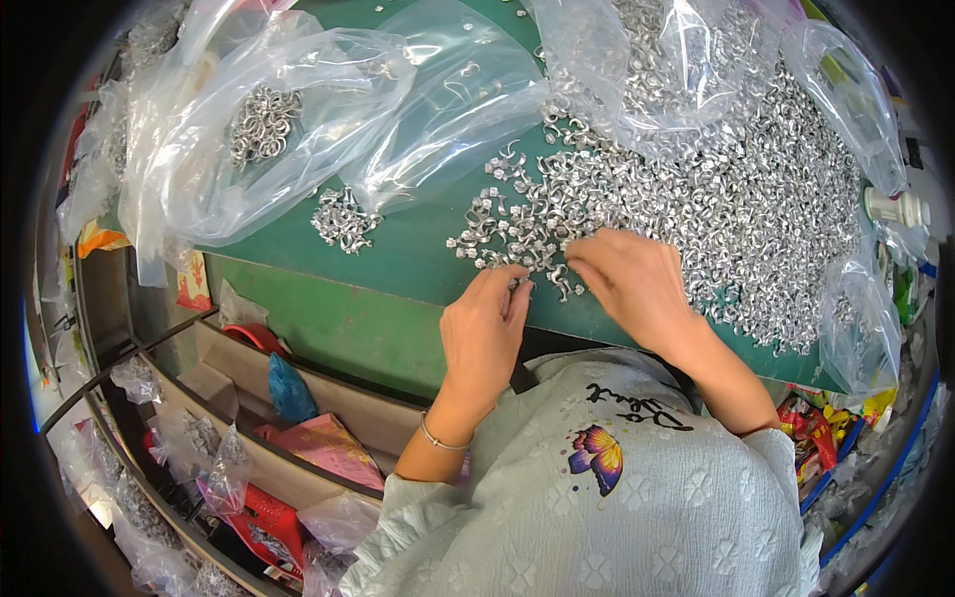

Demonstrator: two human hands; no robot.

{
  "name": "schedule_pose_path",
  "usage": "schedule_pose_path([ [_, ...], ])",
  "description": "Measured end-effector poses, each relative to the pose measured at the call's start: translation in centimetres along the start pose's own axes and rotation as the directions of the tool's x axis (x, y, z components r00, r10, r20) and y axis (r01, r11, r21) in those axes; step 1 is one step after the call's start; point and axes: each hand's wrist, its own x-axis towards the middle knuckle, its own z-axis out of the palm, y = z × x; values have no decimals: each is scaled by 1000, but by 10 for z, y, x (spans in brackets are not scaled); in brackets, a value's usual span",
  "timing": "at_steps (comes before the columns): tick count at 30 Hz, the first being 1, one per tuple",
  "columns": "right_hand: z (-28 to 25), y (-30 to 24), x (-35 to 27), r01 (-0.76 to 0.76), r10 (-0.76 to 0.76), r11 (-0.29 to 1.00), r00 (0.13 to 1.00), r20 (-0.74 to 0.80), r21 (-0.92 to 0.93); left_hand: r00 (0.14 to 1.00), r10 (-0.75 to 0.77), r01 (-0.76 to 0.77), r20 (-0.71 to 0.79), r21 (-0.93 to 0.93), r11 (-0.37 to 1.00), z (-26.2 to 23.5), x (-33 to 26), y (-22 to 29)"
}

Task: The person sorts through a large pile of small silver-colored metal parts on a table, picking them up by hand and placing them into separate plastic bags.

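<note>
Between the thumb and forefinger of my left hand (482, 328), a small silver metal piece (516, 284) is pinched at the table's near edge. My right hand (632, 287) has its fingers curled together at the near left border of a large pile of small silver metal pieces (696, 209); whatever its fingertips hold is hidden. Many of these pieces look curved, with a flower-like or knobbed end. Several loose ones (497, 231) lie on the green tabletop (408, 249) just beyond my left hand. A smaller heap of similar pieces (343, 221) sits farther left.
Clear plastic bags (328, 90) cover the far left, with silver rings (266, 124) in one. Another clear bag (686, 70) lies over the far part of the pile. Below the table at left, an open drawer (229, 363) holds a blue bag (290, 388). A white bottle (895, 208) lies at right.
</note>
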Motion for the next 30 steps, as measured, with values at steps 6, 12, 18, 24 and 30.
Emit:
schedule_pose_path([
  [6,11,-4,-2,-10,15,999,995,101,-48,1000,18,-19,-24,-18,1000,2,0,-1],
  [12,-12,5,3,-225,153,941,949,274,254,998,-30,23,-51,-126,992,1,-1,-3],
  [18,-25,38,-15,-291,97,-269,940,326,918,996,20,-31,-82,-140,990,6,7,-1],
  [24,-13,51,1,-311,426,442,898,108,841,979,195,-192,-58,61,980,21,37,18],
  [30,0,22,14,-162,154,973,986,-62,-162,983,180,-179,15,219,959,20,52,12],
])
